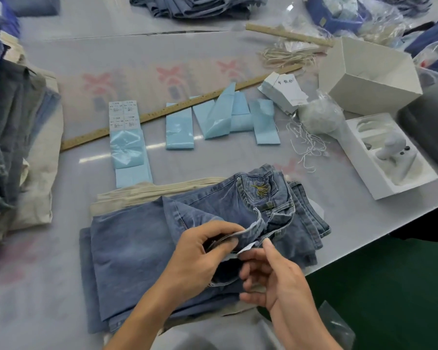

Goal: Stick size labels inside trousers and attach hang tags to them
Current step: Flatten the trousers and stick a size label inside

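1. Left hand (200,251) curls its fingers round the opened waistband of the blue jeans (142,251) on the table (352,223).
2. Right hand (271,274) pinches a small white label (247,248) at that waistband.
3. Best, I judge: keep the band taut and flat, press the label down squarely.
4. Label sheets (123,114) show print too small to read; the jeans pocket bears yellow embroidery (259,189); handwriting on the white tags (286,93) is illegible.

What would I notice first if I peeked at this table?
Two hands in the front: the left hand holds open the waistband of blue jeans, and the right hand pinches a small white label there. Behind them lie shiny light-blue strips in a row.
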Action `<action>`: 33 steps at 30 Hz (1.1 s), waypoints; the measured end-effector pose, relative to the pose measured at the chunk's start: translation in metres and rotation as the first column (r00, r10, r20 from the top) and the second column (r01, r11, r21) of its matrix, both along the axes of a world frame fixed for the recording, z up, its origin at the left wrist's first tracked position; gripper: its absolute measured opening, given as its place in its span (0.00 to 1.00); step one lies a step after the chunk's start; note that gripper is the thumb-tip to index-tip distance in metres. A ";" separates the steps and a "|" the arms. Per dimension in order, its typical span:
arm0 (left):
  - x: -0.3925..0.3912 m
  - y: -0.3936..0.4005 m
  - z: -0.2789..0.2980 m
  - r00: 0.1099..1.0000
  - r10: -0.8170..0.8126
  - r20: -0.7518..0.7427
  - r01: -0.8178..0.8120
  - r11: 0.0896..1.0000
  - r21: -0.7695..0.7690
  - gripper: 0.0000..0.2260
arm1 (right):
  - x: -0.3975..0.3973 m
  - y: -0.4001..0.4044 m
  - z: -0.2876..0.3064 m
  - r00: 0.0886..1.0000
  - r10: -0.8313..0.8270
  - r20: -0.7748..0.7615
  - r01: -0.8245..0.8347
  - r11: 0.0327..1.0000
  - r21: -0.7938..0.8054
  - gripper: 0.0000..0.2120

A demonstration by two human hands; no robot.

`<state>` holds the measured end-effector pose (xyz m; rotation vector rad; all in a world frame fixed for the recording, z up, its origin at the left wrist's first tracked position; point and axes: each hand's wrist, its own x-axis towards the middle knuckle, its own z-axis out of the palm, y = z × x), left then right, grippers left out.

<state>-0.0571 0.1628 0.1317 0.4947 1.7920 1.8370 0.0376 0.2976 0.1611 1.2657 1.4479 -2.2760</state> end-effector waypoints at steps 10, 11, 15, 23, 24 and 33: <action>-0.008 -0.003 0.000 0.980 -0.171 -0.098 0.164 0.984 -0.076 0.12 | 0.005 0.007 0.008 0.992 0.124 -0.010 -0.124 0.992 -0.030 0.10; -0.009 -0.004 0.001 0.981 -0.175 -0.082 0.169 0.983 -0.071 0.13 | 0.006 0.008 0.009 0.993 0.120 -0.008 -0.120 0.992 -0.043 0.10; -0.012 -0.008 0.001 0.985 -0.168 -0.046 0.165 0.984 -0.062 0.14 | 0.010 0.016 0.008 0.990 0.136 -0.035 -0.138 0.989 -0.049 0.11; -0.015 -0.004 0.000 0.987 -0.151 -0.058 0.145 0.985 -0.091 0.13 | 0.011 0.019 0.002 0.979 0.197 -0.045 -0.197 0.980 -0.007 0.14; -0.015 -0.004 -0.001 0.987 -0.152 -0.054 0.147 0.985 -0.088 0.13 | 0.011 0.019 0.002 0.980 0.194 -0.052 -0.195 0.981 -0.010 0.15; -0.017 -0.005 -0.008 0.983 -0.169 -0.070 0.163 0.983 -0.089 0.13 | 0.012 0.018 -0.004 0.978 0.182 -0.103 -0.184 0.983 -0.014 0.17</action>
